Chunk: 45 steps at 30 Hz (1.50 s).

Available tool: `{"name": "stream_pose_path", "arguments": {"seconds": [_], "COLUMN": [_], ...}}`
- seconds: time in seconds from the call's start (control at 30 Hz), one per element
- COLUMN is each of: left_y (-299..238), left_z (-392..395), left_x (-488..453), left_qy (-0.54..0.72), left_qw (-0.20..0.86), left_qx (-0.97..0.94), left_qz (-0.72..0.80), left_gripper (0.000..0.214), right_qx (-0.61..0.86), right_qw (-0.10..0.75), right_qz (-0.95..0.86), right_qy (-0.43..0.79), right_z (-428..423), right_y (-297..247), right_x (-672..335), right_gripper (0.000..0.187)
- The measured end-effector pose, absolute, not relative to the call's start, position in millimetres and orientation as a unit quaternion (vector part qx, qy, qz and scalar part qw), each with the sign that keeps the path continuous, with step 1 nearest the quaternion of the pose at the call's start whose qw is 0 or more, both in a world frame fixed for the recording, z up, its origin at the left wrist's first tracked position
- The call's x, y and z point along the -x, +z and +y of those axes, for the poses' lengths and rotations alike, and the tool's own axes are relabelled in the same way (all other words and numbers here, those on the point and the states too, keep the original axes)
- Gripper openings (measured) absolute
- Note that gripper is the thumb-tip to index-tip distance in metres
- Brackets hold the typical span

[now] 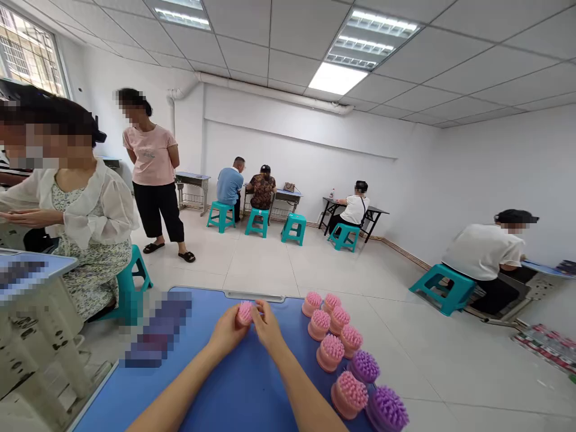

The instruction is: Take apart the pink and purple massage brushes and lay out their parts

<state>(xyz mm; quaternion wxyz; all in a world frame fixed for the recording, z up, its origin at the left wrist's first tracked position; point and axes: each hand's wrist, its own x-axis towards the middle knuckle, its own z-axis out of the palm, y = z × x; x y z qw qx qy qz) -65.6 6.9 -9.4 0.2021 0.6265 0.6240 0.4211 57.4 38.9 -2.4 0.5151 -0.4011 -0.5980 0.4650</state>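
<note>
A small pink brush (245, 312) with short bristles is held between both hands above the blue table (225, 396), near its far edge. The fingers of the left hand (227, 331) are closed around the brush from the left, with the thumb laid against its side. The fingers of the right hand (269, 327) are curled and pressed to the brush from the right, so that it is gripped from both sides. The fingertips of the two hands nearly meet. Both forearms are stretched across the table top.

To the right of the hands, a loose row of similar brushes is set along the table's right edge. Several pink brushes (330, 352) are at the far end, followed by a purple brush (363, 366), a larger pink brush (348, 393) and a second purple brush (387, 411) nearest the camera. They are stood bristles up, several touching. A blurred patch (157, 336) is seen on the table left of the hands, and any writing there cannot be read.
</note>
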Motion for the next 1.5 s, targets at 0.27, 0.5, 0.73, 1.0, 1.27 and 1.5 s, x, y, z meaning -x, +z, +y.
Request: {"name": "stream_pose_path", "arguments": {"seconds": [0.27, 0.5, 0.73, 1.0, 1.27, 1.5], "left_y": [-16, -15, -12, -2, -1, -3], "left_z": [25, 16, 13, 10, 9, 13], "left_x": [63, 70, 66, 68, 64, 71], "left_qy": [0.425, 0.427, 0.417, 0.421, 0.422, 0.431], "left_qw": [0.249, 0.313, 0.296, 0.265, 0.257, 0.250], "left_qx": [-0.645, -0.631, -0.639, -0.609, -0.609, -0.583], "left_qz": [0.584, 0.567, 0.575, 0.618, 0.621, 0.641], "left_gripper": [0.059, 0.054, 0.045, 0.041, 0.032, 0.033], "right_qx": [0.401, 0.395, 0.388, 0.317, 0.358, 0.319], "right_qw": [0.479, 0.407, 0.395, 0.436, 0.387, 0.397], "right_qz": [-0.547, -0.487, -0.508, -0.572, -0.543, -0.563], "right_qy": [0.557, 0.664, 0.660, 0.618, 0.654, 0.651], "right_z": [54, 55, 55, 44, 44, 46], "right_y": [-14, -9, -7, -2, -8, -3], "right_x": [-70, -77, -80, -78, -73, -81], "right_gripper": [0.042, 0.051, 0.044, 0.044, 0.051, 0.062]}}
